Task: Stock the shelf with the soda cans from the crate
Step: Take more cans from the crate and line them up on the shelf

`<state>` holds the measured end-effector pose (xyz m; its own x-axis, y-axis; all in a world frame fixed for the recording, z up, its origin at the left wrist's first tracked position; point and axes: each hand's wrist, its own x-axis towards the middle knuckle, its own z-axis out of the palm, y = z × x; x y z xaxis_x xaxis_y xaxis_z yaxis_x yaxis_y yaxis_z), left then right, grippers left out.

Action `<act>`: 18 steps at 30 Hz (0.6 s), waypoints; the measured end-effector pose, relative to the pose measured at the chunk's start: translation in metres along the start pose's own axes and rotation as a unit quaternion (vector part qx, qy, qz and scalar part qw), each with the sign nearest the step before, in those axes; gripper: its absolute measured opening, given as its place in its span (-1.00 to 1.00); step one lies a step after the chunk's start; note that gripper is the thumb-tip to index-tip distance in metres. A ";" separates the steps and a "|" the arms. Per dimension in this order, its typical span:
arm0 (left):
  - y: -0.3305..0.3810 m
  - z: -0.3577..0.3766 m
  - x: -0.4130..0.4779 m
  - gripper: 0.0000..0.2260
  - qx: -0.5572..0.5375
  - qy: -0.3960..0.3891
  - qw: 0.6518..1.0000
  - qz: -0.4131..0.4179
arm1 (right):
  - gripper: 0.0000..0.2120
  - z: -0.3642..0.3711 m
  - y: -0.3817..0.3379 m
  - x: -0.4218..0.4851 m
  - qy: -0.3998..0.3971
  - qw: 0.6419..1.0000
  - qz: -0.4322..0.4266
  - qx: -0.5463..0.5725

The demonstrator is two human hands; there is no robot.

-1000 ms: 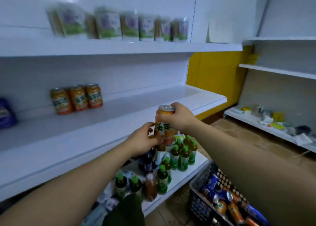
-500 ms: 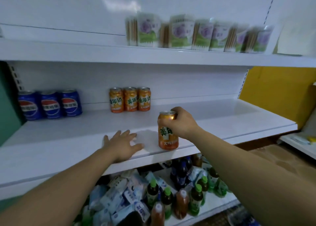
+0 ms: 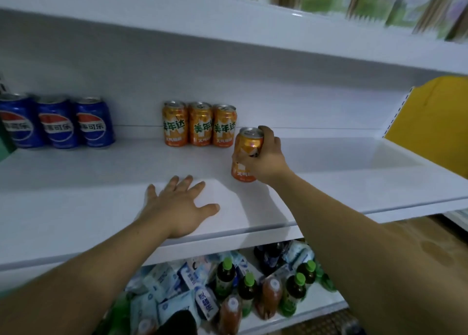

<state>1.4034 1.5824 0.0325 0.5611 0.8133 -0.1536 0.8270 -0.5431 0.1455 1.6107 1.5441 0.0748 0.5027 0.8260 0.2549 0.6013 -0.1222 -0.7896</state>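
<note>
The right hand is wrapped around an orange can, gripping it from the side and top so it stays upright; the can sits on or just above the middle shelf, in front of and just right of the row of three orange cans, likely to extend that row; the left hand lies flat and empty, fingers spread, on the shelf's front, apparently for support; three blue cans stand well to the left.

Top-shelf packets blurred, perhaps cut off.
</note>
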 end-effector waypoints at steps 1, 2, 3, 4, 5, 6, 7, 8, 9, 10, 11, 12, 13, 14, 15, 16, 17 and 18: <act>-0.001 0.001 0.000 -0.29 0.000 0.001 1.000 0.001 | -0.18 0.001 0.003 0.008 0.003 1.000 0.007 -0.014; -0.001 0.002 0.001 -0.29 -0.001 0.000 1.000 0.002 | -0.16 0.002 0.005 0.017 0.005 1.000 0.014 -0.026; -0.001 0.002 0.001 -0.29 -0.002 -0.002 1.000 0.003 | -0.15 0.003 0.007 0.026 0.007 0.999 0.020 -0.034; -0.001 0.002 0.002 -0.29 -0.001 -0.004 1.000 0.003 | -0.15 0.004 0.010 0.034 0.011 0.999 0.021 -0.039; -0.001 0.002 0.002 -0.30 -0.001 -0.004 1.000 0.002 | -0.16 0.006 0.013 0.043 0.019 0.999 0.016 -0.040; -0.001 0.002 0.002 -0.30 0.000 -0.003 1.000 0.002 | -0.17 0.008 0.016 0.051 0.028 0.999 0.008 -0.040; -0.001 0.001 0.002 -0.30 0.000 -0.002 1.000 0.003 | -0.19 0.011 0.018 0.057 0.038 0.999 0.001 -0.036; -0.001 0.002 0.002 -0.30 -0.001 -0.001 1.000 0.003 | -0.22 0.014 0.020 0.063 0.045 0.999 -0.002 -0.030; 0.000 0.002 0.002 -0.30 -0.003 -0.001 1.000 0.003 | -0.25 0.016 0.021 0.069 0.049 0.998 -0.001 -0.025; -0.001 0.003 0.002 -0.30 -0.004 -0.001 1.000 0.003 | -0.28 0.019 0.022 0.075 0.052 0.998 0.000 -0.022; -0.001 0.003 0.001 -0.30 -0.004 -0.001 1.000 0.004 | -0.31 0.020 0.023 0.082 0.053 0.998 0.001 -0.020; -0.001 0.003 0.001 -0.30 -0.004 -0.002 1.000 0.004 | -0.34 0.021 0.023 0.088 0.053 0.998 0.000 -0.019; -0.001 0.003 0.000 -0.31 -0.003 -0.002 1.000 0.004 | -0.35 0.023 0.024 0.094 0.051 0.999 0.000 -0.020; -0.001 0.003 0.000 -0.31 -0.002 -0.004 1.000 0.004 | -0.36 0.024 0.025 0.099 0.050 0.999 0.002 -0.022; -0.001 0.003 0.000 -0.31 -0.002 -0.005 1.000 0.004 | -0.36 0.026 0.026 0.104 0.054 0.998 0.002 -0.026; -0.001 0.003 0.000 -0.31 -0.002 -0.005 1.000 0.004 | -0.36 0.028 0.027 0.108 0.062 0.998 0.003 -0.030; -0.001 0.002 -0.001 -0.31 -0.003 -0.005 1.000 0.004 | -0.36 0.031 0.029 0.112 0.073 0.997 0.004 -0.035; -0.001 0.002 -0.001 -0.31 -0.005 -0.006 1.000 0.003 | -0.36 0.033 0.030 0.115 0.081 0.996 0.006 -0.040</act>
<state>1.4023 1.5813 0.0306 0.5671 0.8069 -0.1651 0.8228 -0.5463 0.1566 1.6662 1.6536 0.0621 0.6000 0.7255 0.3372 0.6388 -0.1809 -0.7478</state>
